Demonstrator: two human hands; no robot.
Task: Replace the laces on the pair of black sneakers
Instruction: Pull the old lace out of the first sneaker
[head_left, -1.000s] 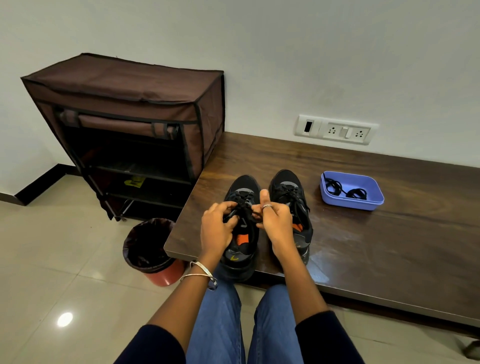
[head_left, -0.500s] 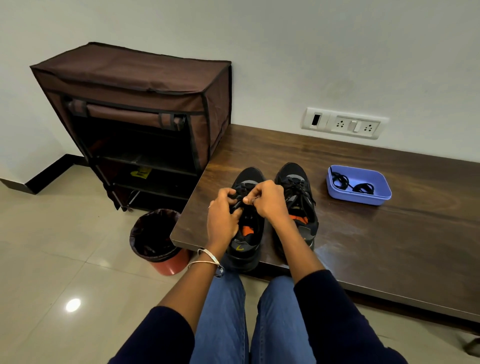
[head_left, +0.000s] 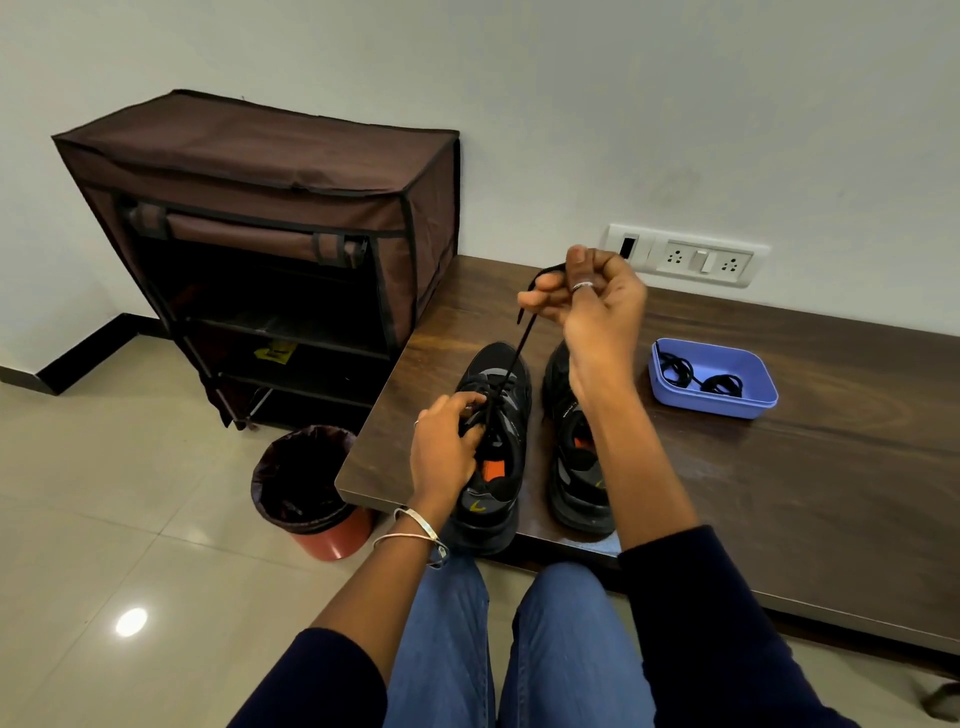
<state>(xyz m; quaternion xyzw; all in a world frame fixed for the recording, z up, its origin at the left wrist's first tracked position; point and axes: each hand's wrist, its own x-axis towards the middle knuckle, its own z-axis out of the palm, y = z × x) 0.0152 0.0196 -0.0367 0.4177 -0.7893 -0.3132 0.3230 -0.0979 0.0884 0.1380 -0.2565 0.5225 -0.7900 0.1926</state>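
— Left shoe (head_left: 496, 441) and right shoe (head_left: 576, 452)?
— Side by side on the worktop (head_left: 779, 467), near its front edge.
— Right hand (head_left: 597, 301)?
— Raised above the shoes, pinching a black lace (head_left: 511, 358) pulled taut up from the left shoe.
— Left hand (head_left: 447, 447)?
— Resting on the left shoe, fingers curled at its lacing.
— Elsewhere?
— Blue tray (head_left: 670, 389) to the right, holding coiled black laces (head_left: 698, 376).
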